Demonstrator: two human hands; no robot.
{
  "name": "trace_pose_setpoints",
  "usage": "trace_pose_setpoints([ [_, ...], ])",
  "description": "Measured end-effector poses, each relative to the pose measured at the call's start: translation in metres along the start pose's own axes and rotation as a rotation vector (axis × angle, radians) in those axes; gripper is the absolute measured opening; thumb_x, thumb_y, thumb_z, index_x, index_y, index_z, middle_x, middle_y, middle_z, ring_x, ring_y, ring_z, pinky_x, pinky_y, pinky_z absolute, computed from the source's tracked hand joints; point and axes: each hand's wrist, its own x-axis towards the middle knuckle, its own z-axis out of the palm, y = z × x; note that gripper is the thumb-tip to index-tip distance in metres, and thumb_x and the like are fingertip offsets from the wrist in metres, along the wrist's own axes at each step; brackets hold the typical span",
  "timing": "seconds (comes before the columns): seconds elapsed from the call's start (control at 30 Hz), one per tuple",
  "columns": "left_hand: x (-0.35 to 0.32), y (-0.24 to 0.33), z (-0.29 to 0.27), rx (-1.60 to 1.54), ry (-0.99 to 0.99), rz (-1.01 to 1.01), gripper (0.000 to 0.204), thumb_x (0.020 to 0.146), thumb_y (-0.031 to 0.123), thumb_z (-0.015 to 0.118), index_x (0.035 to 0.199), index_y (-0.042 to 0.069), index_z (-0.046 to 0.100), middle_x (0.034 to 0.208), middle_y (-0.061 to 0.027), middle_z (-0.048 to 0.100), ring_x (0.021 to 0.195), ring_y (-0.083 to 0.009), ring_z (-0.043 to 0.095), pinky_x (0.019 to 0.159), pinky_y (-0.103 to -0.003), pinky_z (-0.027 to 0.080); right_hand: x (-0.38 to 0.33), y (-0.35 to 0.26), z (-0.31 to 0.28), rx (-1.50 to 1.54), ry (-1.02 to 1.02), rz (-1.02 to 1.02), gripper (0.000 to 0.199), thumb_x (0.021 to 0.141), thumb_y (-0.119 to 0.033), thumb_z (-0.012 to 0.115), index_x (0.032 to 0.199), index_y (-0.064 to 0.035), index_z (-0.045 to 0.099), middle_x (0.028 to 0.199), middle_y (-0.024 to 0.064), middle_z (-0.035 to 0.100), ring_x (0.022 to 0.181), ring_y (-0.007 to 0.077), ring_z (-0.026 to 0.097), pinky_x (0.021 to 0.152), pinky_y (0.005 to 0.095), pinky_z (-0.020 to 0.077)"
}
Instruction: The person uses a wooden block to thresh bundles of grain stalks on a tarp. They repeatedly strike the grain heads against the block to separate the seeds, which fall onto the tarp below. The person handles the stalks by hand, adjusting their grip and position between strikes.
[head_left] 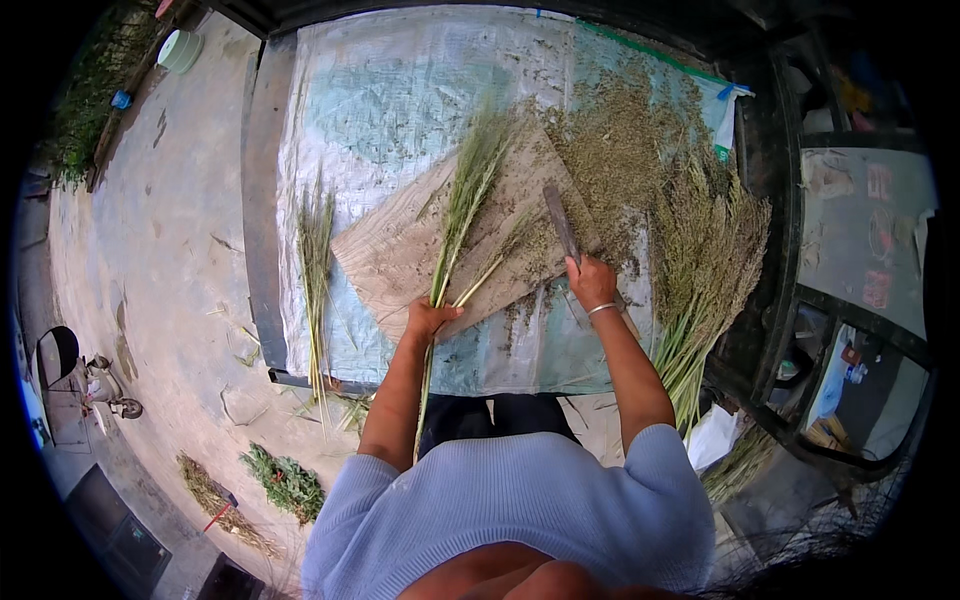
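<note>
Stalks [462,215] are lying across the board [400,255], left hand [428,318] clenching them; right hand [590,282] is gripping a knife [560,225] near the sheet's [390,90] front edge.

Bundle of long green grass stalks with feathery seed heads [462,215] lying slantwise across bare wooden board [400,262], heads pointing away from person, toward upper right, cut ends trailing down past near edge of board. Stalks pale green, thin, fanning slightly at top. Flat grey metal blade with dark handle [560,225] standing tilted over right part of board, tip pointing away from person, lying just beside seed heads. Board resting angled on pale woven sheet, loose seed chaff scattering over its right end.
</note>
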Motion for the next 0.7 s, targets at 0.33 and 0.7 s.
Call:
trace_pose_setpoints([
  [0.33, -0.002, 0.000, 0.004, 0.016, 0.054, -0.025, 0.018, 0.066, 0.002, 0.077, 0.075, 0.001, 0.062, 0.063, -0.0052, 0.060, 0.049, -0.0122, 0.053, 0.045, -0.024, 0.043, -0.047, -0.032, 0.023, 0.144, -0.268, -0.299, 0.028, 0.080, -0.031, 0.060, 0.071, -0.0049, 0.061, 0.064, 0.0124, 0.060, 0.063, 0.0293, 0.060, 0.060, 0.0403, 0.0481],
  [0.7, -0.005, 0.015, 0.031, -0.157, -0.327, -0.074, 0.012, 0.073, 0.006, 0.072, 0.079, 0.003, 0.063, 0.071, -0.0087, 0.065, 0.055, -0.0157, 0.061, 0.046, -0.028, 0.049, -0.062, -0.022, 0.024, 0.202, -0.260, -0.210, 0.034, 0.084, -0.034, 0.056, 0.074, -0.0012, 0.058, 0.065, 0.0170, 0.058, 0.061, 0.0346, 0.057, 0.056, 0.0430, 0.0467],
])
